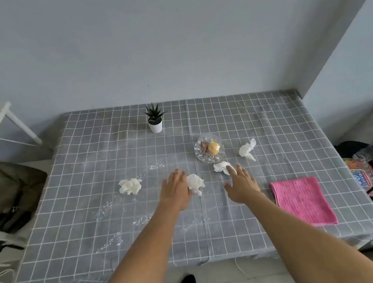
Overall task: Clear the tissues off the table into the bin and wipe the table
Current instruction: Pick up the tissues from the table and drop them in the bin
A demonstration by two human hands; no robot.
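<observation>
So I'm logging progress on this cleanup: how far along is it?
Nothing looks done yet. Four crumpled tissues lie on the table: far-left tissue, middle tissue, tissue by the glass bowl, far-right tissue. In hand: the left hand and right hand reach out open toward the middle two. Left: binning all four, then wiping the white specks with the folded pink cloth.

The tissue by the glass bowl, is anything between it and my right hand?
Nothing visible. The right hand is open, and its fingers already reach the near edge of that tissue. The glass bowl sits just behind the tissue, not in the hand's path.
</observation>
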